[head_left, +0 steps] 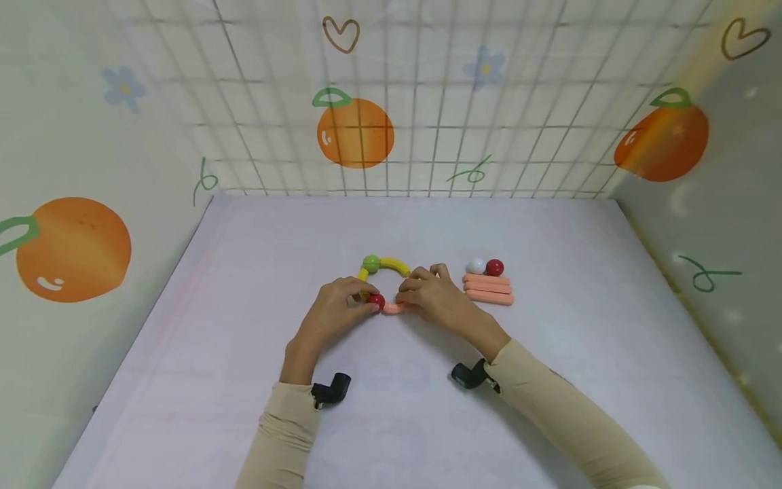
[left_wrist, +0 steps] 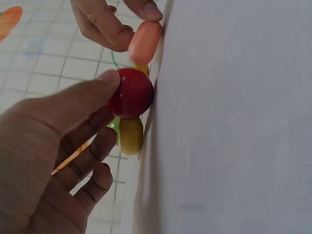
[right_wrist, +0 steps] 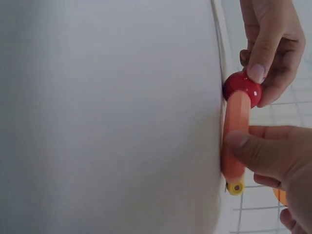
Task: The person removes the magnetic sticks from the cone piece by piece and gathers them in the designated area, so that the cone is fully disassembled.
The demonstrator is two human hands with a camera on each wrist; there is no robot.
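My left hand (head_left: 332,305) pinches a glossy red ball (left_wrist: 134,95) between thumb and fingers, close to the table. A curved salmon-coloured rod (right_wrist: 237,114) meets the ball's side, and my right hand (head_left: 441,299) grips that rod with the thumb laid along it. A yellow rod (left_wrist: 130,136) joins the ball on its other side and leads up to a green ball (head_left: 371,263). From there a curved yellow rod (head_left: 394,264) arcs toward my right fingers; its round end (right_wrist: 236,188) shows just past the salmon rod. Together the pieces form a ring with its right side partly hidden by my right hand.
Right of my right hand lie three salmon rods (head_left: 489,288) in a stack of rows, with a white ball (head_left: 476,265) and another red ball (head_left: 495,267) behind them. A gridded wall (head_left: 427,156) with fruit drawings closes off the table's (head_left: 275,231) back.
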